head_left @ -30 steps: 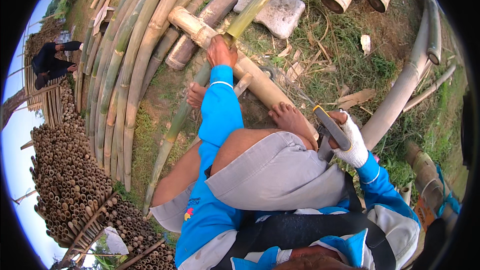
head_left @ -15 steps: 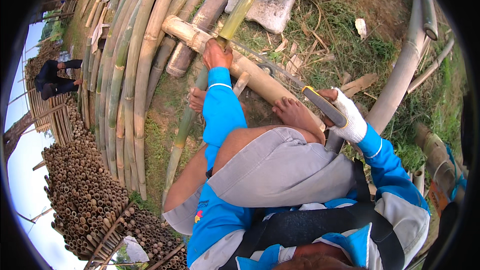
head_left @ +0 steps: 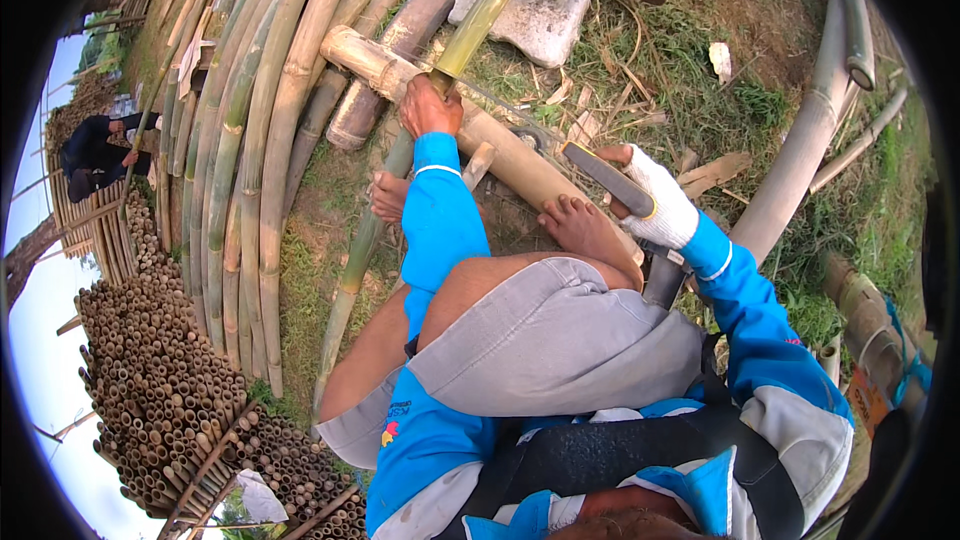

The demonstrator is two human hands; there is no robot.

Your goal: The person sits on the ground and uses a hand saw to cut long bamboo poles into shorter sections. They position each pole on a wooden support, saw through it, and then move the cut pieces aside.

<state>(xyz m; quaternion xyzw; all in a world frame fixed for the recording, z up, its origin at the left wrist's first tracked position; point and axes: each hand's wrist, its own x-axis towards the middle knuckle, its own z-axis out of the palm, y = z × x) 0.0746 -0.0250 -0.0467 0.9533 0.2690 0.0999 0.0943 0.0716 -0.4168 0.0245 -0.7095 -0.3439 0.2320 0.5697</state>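
My bare left hand (head_left: 431, 108) is wrapped round a green bamboo pole (head_left: 484, 20), which lies across a thicker tan bamboo log (head_left: 510, 152). In a white knitted glove with bare fingertips, my right hand (head_left: 655, 202) grips the grey, yellow-edged handle of a handsaw (head_left: 608, 180). The saw's thin blade runs up and left to the green pole, just beside my left hand. Where its teeth meet the bamboo is too small to make out. My bare foot (head_left: 590, 237) rests against the tan log below the saw.
A pale stone block (head_left: 530, 12) sits beyond the log. Long bamboo poles (head_left: 262, 130) lie side by side at left, above a large stack of cut bamboo (head_left: 165, 390). A person in dark clothes (head_left: 95, 155) is at far left. A thick curved bamboo (head_left: 795, 155) lies at right.
My right hand and the saw have moved up and left, toward the green pole. My left hand keeps its hold. At far left, the other person now has a thin pole by their hands.
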